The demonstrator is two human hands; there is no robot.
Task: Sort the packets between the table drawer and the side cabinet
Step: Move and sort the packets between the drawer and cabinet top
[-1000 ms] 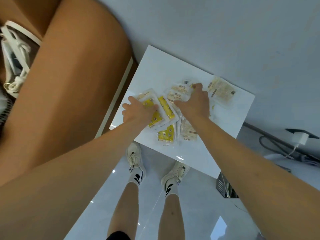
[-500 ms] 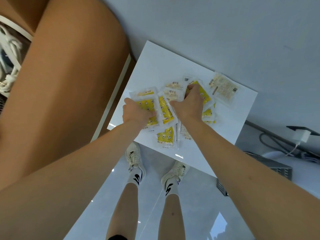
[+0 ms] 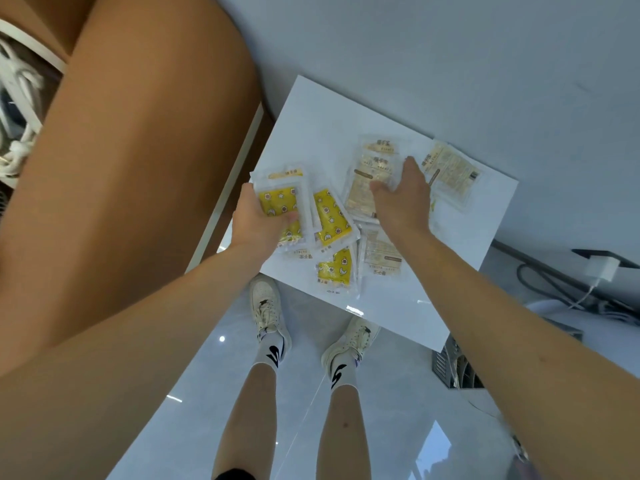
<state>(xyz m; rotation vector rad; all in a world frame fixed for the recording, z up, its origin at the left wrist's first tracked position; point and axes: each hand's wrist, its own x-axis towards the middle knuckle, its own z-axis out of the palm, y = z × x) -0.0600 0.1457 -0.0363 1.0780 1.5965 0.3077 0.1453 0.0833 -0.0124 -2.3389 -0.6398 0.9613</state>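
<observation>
Left grip (image 3: 258, 221): my fingers clasp a yellow star-printed plastic packet (image 3: 278, 202).
Right grip (image 3: 401, 195): apparently grasping pale beige packets (image 3: 362, 188).
Desk (image 3: 311, 133): white, flat.

We note a glossy pale floor (image 3: 194, 410) below, and on it two off-white sneakers (image 3: 268, 311) worn with white socks (image 3: 272, 353) bearing black marks. At right, a white charger (image 3: 602, 267) feeds a thin white cable (image 3: 585, 294) beside dark cables (image 3: 540, 282). A grey wall (image 3: 450, 46) fills the top.
</observation>
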